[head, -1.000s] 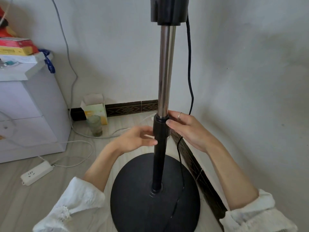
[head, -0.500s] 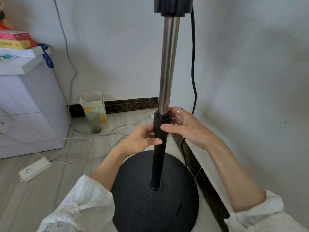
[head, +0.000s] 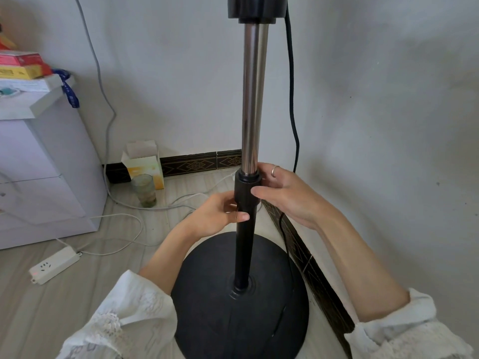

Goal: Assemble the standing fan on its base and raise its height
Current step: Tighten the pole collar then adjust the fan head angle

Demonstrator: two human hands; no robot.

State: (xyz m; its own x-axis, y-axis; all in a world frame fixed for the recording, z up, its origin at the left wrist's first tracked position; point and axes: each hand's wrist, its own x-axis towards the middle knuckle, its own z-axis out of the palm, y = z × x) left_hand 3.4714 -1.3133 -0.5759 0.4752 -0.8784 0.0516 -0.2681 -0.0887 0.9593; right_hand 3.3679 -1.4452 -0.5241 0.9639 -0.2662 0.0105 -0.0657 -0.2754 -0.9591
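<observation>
In the head view, the standing fan is upright in the corner of the room. Its round black base (head: 241,322) lies flat on the floor, and the black lower tube (head: 243,252) stands in the middle of the base. The shiny metal pole (head: 253,99) comes out of the black collar (head: 247,189) and goes up to a black housing (head: 256,7) at the top edge.

The right hand (head: 287,195) wraps around the collar, with the thumb on the front and the fingers behind it. The left hand (head: 216,216) grips the lower tube just under the collar, thumb across the front.

A black cord (head: 291,99) hangs along the wall beside the pole. On the floor to the left are a white power strip (head: 53,265), a glass (head: 144,189) and a small carton (head: 145,161), near a white cabinet (head: 44,172).
</observation>
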